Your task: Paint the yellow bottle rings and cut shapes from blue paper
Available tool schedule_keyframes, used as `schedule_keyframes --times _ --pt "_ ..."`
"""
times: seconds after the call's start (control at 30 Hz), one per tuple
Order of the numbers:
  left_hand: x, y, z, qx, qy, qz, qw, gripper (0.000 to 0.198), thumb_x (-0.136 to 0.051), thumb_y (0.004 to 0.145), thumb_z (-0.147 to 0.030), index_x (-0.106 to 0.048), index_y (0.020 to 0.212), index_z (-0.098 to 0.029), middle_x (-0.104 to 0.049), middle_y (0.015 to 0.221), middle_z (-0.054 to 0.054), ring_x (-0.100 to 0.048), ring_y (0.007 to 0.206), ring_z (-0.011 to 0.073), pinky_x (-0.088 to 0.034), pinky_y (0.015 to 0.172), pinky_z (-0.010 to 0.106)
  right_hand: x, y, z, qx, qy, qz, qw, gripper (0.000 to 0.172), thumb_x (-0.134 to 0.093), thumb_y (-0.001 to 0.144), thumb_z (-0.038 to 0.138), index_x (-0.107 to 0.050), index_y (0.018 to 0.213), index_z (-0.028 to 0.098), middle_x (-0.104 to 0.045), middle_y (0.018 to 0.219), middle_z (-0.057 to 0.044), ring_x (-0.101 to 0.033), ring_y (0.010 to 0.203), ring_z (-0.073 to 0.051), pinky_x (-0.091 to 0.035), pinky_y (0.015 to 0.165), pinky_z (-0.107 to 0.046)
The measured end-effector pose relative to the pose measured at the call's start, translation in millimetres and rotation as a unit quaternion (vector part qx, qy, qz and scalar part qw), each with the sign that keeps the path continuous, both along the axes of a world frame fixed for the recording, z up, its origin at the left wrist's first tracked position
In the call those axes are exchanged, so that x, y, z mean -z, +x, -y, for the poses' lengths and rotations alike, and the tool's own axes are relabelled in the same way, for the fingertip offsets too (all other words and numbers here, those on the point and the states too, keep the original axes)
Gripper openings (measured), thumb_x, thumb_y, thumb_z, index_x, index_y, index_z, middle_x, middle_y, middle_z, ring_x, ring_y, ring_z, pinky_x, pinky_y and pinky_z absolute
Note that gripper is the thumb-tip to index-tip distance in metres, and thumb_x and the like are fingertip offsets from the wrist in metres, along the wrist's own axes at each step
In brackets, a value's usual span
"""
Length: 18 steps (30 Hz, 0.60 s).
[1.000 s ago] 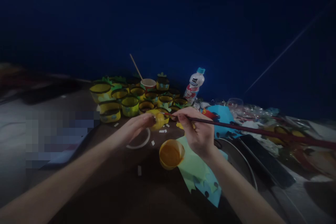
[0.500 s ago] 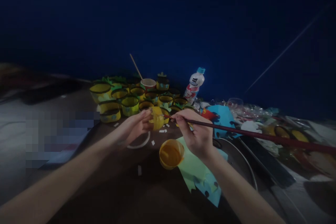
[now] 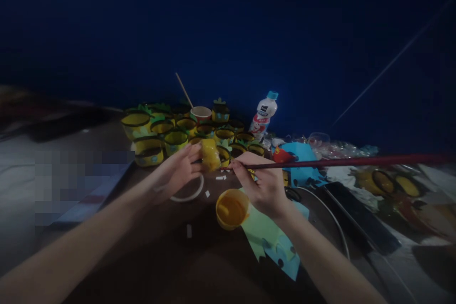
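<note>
two bare hands over a dark brown tabletop point(image 3: 171, 261), dim light. left hand point(image 3: 180, 168) reaches in from the left, its fingertips closed on a small yellow piece point(image 3: 210, 155), glossy and rounded; thumb placement cannot be told. the piece is held off the table, midway between the hands, in front of the nearest yellow bands. right hand point(image 3: 261, 183) pinches a long dark-red brush point(image 3: 320, 164) near its tip end, thumb against fingers; the handle runs out to the right, nearly level. brush tip points left, just beside the lower edge of the yellow piece; whether it touches cannot be told. below the hands, between the forearms, an upright cup point(image 3: 233, 209) with orange-yellow contents. it stands against a pale green paper point(image 3: 261, 228), partly under the right forearm, with a blue cutout bearing dark dots point(image 3: 285, 259) at its lower end. white ring point(image 3: 190, 194) lies below the left hand; small white scraps point(image 3: 221, 177) near the cup. behind: clustered yellow bands point(image 3: 176, 144) with dark rims and green tops, a paper tub point(image 3: 201, 113) with a stick slanting out, a blue-capped bottle point(image 3: 263, 114). right side: blue paper point(image 3: 302, 168), red shape point(image 3: 283, 154) on it, dark flat slab point(image 3: 363, 218), clear plastic point(image 3: 342, 152).
</note>
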State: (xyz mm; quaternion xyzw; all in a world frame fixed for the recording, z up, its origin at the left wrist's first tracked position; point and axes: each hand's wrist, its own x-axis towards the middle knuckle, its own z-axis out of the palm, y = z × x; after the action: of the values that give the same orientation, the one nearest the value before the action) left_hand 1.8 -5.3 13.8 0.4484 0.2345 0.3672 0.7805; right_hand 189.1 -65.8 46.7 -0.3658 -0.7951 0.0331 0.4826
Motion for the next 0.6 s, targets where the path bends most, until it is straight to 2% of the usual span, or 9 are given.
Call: schedule_keyframes --times 0.17,0.33,0.5,0.6 --pt "-1.6 1 -1 -0.019 -0.002 -0.013 1.000 0.055 -0.042 0.080 -0.054 -0.046 0.124 -0.021 -0.050 0.131 0.010 -0.042 0.120 0.0325 -0.022 0.103 0.048 0.4 2 1 0.023 -0.018 0.001 1.000 0.021 -0.045 0.086 0.017 -0.057 0.069 0.017 -0.060 0.065 -0.003 -0.057 0.059 -0.013 -0.045 0.055 -0.024" --pt "8.5 0 -3 -0.015 -0.006 -0.032 0.999 0.056 -0.040 0.080 -0.056 -0.048 0.124 -0.023 -0.048 0.133 0.007 -0.040 0.122 0.0326 -0.024 0.103 0.048 -1.3 5 2 0.034 0.044 -0.083 0.995 0.015 -0.047 0.085 0.013 -0.061 0.082 0.016 -0.063 0.074 -0.004 -0.059 0.068 -0.013 -0.048 0.061 -0.025" --pt "14.2 1 -2 0.012 0.065 -0.049 0.997 0.052 -0.039 0.083 -0.054 -0.050 0.124 -0.025 -0.047 0.134 0.006 -0.037 0.125 0.0320 -0.024 0.103 0.047 -0.8 3 0 0.045 0.059 -0.076 0.994 0.015 -0.048 0.085 0.012 -0.062 0.087 0.016 -0.065 0.080 -0.005 -0.060 0.072 -0.013 -0.049 0.065 -0.024" --pt "12.8 3 0 0.003 0.079 -0.056 0.995 0.052 -0.042 0.082 -0.053 -0.050 0.124 -0.024 -0.048 0.134 0.006 -0.035 0.126 0.0324 -0.023 0.103 0.048 0.8 1 -1 0.040 0.058 -0.058 0.996 0.014 -0.048 0.086 0.013 -0.061 0.087 0.018 -0.065 0.080 -0.004 -0.061 0.073 -0.014 -0.049 0.065 -0.026"
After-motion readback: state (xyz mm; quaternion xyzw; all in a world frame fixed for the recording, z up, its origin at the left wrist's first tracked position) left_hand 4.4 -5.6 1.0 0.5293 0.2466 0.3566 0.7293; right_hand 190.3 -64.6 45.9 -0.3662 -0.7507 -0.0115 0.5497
